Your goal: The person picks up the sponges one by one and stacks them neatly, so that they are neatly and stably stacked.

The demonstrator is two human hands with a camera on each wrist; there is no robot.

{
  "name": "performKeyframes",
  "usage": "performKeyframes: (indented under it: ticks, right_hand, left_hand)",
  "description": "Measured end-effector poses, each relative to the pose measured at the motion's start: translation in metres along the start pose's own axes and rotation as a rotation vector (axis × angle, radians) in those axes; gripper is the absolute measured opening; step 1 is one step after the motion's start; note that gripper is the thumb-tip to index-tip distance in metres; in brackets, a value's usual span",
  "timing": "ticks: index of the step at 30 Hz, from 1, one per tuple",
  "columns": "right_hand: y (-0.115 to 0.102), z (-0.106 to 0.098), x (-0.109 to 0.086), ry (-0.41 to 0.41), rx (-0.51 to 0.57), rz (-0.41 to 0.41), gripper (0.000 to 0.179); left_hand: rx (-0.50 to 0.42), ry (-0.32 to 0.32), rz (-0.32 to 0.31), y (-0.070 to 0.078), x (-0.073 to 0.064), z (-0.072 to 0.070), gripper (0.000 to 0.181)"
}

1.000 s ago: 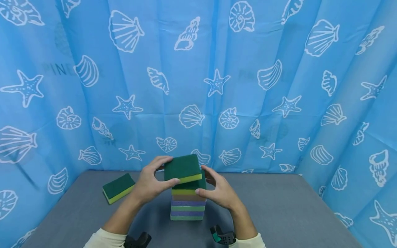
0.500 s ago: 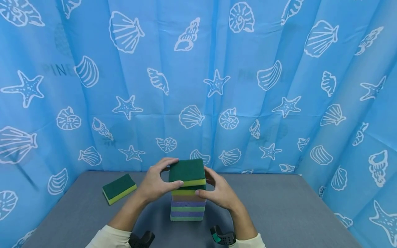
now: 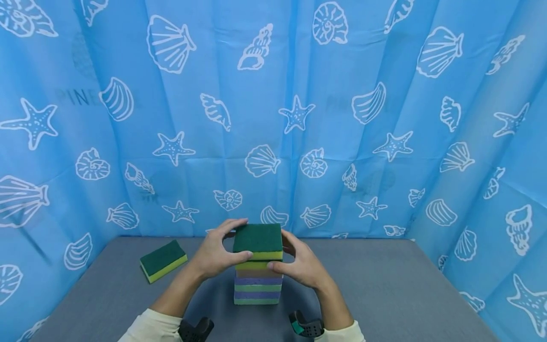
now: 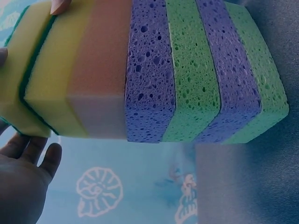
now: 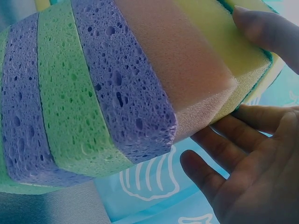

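A stack of sponges stands upright on the table. Green and purple porous sponges alternate at the bottom, the upper purple sponge (image 4: 149,70) lying beneath a peach sponge (image 5: 182,65). Over that comes a yellow sponge (image 3: 251,266) with a green scouring face. Topmost is another yellow-and-green scouring sponge (image 3: 258,237), sitting nearly square on the pile. My left hand (image 3: 215,251) holds this top sponge by its left side, thumb in front and fingers behind. My right hand (image 3: 303,263) grips the yellow sponge below from the right, its thumb (image 5: 261,28) on the front face.
Another yellow-and-green scouring sponge (image 3: 163,260) lies at an angle on the grey table (image 3: 376,285), left of the stack. A blue curtain (image 3: 273,118) with white shell prints hangs behind the table and along its sides.
My left hand has moved right and down with the top sponge, which went from tilted and off to the left to lying flat and lined up on the stack. The right hand has stayed in place.
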State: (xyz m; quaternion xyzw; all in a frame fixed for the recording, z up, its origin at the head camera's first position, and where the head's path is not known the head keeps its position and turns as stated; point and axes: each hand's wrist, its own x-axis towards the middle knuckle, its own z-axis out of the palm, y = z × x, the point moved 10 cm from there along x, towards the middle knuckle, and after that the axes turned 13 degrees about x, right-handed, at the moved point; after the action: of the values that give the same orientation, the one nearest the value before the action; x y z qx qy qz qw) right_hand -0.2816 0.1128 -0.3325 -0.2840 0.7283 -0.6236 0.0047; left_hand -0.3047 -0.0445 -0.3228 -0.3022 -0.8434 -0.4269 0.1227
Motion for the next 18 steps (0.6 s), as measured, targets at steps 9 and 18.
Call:
performKeyframes:
  ticks: [9,18]
  right_hand:
    - [0.000,0.000,0.000,-0.004,-0.006,0.001,0.070]
    - [0.030,-0.008,0.005,0.012,-0.023,0.002,0.072]
  left_hand:
    - [0.000,-0.016,0.007,0.000,0.002,0.002,0.072]
    - [0.005,-0.011,0.009,-0.001,0.003,0.003,0.073]
